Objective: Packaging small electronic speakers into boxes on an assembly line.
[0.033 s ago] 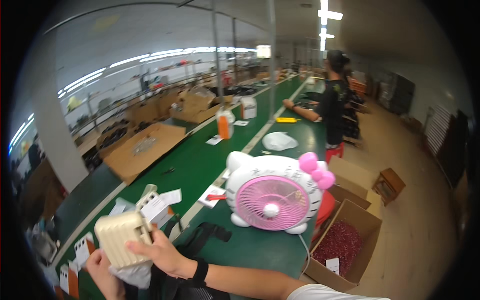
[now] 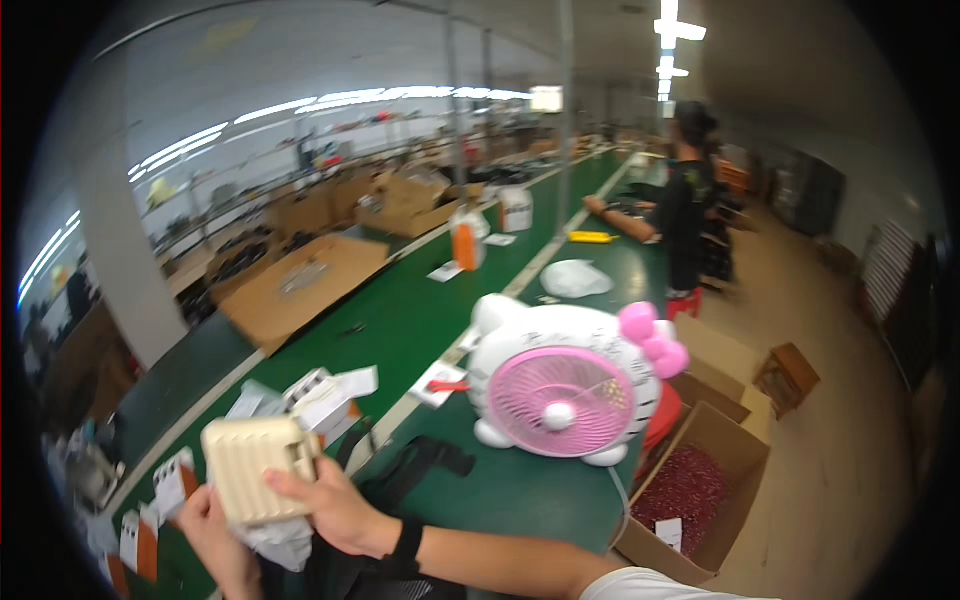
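A small cream plastic case [image 2: 250, 465] with ribbed sides and a slot near its right edge is held up at the lower left. My right hand [image 2: 335, 505] clasps its right side, thumb lying across the ribbed face. My left hand [image 2: 215, 540] is closed at its lower left; its fingertips are partly hidden behind the case. Below the case hangs a crumpled clear plastic bag [image 2: 282, 543], touching both hands. Just beyond stand small white-and-orange boxes [image 2: 318, 398] with paper leaflets. A black strap [image 2: 420, 470] lies on the green table right of my hands.
A white, cat-shaped fan [image 2: 560, 390] with a pink grille stands to the right. Beside the table, an open carton [image 2: 735, 490] holds dark red pieces. A flattened cardboard sheet [image 2: 300, 290] lies across the bench. Further along the table stands a person [image 2: 688, 210] in black.
The whole view has shifted slightly, so most things sit a little further right. Both hands keep their hold, and the case appears a little more upright.
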Demonstrator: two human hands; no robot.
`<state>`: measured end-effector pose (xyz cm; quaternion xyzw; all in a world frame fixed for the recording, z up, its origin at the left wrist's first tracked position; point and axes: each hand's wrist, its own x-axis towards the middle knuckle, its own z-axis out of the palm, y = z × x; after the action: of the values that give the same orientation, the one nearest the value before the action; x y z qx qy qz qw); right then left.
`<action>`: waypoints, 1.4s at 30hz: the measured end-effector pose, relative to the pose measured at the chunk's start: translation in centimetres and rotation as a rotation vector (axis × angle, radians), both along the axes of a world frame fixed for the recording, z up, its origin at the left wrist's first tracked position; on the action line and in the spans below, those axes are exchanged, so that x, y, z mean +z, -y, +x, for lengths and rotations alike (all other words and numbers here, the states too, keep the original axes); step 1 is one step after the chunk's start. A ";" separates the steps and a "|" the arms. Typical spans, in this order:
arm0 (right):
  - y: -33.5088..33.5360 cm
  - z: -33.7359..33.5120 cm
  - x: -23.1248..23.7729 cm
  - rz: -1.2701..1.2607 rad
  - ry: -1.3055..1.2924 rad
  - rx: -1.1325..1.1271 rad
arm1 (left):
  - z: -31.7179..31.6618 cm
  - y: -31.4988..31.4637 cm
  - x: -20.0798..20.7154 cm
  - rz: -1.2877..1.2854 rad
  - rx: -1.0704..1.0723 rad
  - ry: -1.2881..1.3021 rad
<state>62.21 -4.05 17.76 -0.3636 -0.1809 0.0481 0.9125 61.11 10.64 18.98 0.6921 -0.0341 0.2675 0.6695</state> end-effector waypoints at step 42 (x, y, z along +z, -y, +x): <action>11.5 4.0 1.5 -0.244 0.676 -0.889 | 22.6 16.3 2.4 0.956 -0.412 0.110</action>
<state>66.25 -15.52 19.30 -0.5027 -0.2855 -0.4391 0.6877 83.75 -5.68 21.37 0.8843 -0.3230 0.1205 0.3148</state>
